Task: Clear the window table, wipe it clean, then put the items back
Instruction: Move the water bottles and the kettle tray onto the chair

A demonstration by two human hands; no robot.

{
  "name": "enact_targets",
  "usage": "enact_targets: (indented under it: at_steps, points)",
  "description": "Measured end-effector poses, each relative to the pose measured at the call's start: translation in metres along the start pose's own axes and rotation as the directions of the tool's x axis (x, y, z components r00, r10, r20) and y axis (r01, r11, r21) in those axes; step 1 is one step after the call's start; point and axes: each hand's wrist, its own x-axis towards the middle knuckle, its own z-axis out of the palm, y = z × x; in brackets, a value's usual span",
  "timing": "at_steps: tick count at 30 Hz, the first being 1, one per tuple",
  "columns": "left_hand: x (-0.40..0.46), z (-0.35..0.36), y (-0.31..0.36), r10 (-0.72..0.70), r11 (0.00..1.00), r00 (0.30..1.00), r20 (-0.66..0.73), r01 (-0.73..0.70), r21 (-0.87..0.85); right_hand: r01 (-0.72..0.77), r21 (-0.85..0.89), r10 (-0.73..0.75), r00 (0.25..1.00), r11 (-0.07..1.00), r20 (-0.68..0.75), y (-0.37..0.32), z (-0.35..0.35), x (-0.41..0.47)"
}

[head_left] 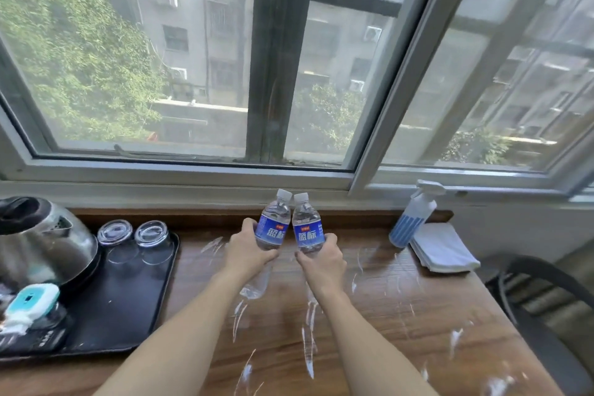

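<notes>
Streaked wooden table beneath window

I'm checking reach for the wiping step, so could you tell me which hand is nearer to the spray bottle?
Right. The right hand is nearer the spray bottle, which stands to its right; the left hand is farther left.

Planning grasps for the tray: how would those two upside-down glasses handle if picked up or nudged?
The glasses look like clear, smooth glass, so probably breakable and slippery under fingers. They stand rim-down and squat on the black tray, so tipping seems unlikely; a nudge would more likely slide them. They stand close together and might clink.
</notes>
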Motion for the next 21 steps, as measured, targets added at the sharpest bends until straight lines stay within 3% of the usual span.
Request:
enact_targets:
  at_steps: [10, 21]
  points:
    - [-0.020, 0.074, 0.099, 0.184, 0.983, 0.965, 0.185, -0.181, -0.033, -0.090, 0.132, 0.113, 0.976, 0.987, -0.184, 0.068, -0.107, -0.003]
    - [-0.095, 0.252, 0.257, 0.326, 0.946, 0.891, 0.318, -0.307, -0.109, -0.241, 0.234, 0.311, 0.890, 0.942, -0.334, 0.216, -0.284, 0.004]
